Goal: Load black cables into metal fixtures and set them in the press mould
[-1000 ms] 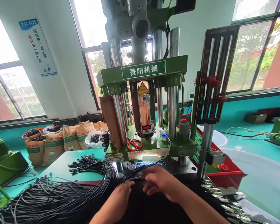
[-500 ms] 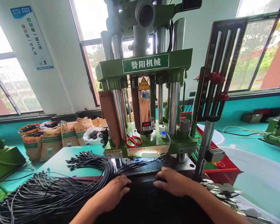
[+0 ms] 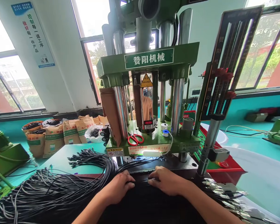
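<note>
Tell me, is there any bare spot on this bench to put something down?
Yes: the teal tabletop left of the green press, between the cable ends and the big cable bundle. Crowded: the dark plate where the left hand and right hand rest, the press ledge with the red scissors, and the metal connectors on the right.

Two bare forearms were seen entering from the near edge, one at near left, one at near right. No sleeves, gloves, rings or watches were worn on the visible parts. The left hand (image 3: 118, 188) and the right hand (image 3: 167, 181) were shown uncovered, with short, unpainted fingernails.
</note>
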### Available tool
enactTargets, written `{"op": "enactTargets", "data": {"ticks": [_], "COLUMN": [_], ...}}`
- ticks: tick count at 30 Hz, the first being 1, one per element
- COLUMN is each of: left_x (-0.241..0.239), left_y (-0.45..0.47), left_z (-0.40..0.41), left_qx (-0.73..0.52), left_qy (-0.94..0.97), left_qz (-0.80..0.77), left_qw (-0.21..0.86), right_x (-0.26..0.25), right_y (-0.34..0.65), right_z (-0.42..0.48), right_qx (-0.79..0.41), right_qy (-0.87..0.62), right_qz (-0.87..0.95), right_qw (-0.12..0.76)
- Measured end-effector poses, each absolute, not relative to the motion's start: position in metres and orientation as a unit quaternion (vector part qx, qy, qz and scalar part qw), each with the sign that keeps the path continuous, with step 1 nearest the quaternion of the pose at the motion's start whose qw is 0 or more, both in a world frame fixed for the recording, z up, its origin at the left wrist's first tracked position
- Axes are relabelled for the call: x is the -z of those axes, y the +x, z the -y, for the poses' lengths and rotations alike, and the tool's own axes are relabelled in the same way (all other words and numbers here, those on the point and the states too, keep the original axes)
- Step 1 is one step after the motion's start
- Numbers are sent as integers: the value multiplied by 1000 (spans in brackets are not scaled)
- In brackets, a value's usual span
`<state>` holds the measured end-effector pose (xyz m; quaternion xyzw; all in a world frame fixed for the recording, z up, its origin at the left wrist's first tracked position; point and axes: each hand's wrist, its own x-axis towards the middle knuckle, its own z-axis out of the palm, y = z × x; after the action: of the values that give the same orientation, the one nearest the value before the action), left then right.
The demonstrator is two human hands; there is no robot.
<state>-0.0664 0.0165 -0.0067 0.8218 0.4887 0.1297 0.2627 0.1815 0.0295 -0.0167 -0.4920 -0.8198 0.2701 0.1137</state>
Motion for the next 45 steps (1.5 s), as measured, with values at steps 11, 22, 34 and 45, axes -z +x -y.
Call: {"op": "enactTargets", "data": {"ticks": [11,22,34,45], "left_x": [29,15,24,30], "left_y": [-57,-57,-55,-56], "left_z": [-21,-12,-13,-14], "left_qx": [-243,-214,-232,-241], "left_qy": [782,782,789,793], "left_qz": [-530,-516,-503,-500], "left_qw": [220,276,266,252], "right_x": [17,12,12,10], "right_y": [171,176,176,173], "right_z": [-35,-35,-38,-37], "right_qx": [-250,-225,-307,-375], "right_qy": [-474,-490,-506,-503], "right_qz": [833,829,795,764], "right_qw": [141,146,134,148]}}
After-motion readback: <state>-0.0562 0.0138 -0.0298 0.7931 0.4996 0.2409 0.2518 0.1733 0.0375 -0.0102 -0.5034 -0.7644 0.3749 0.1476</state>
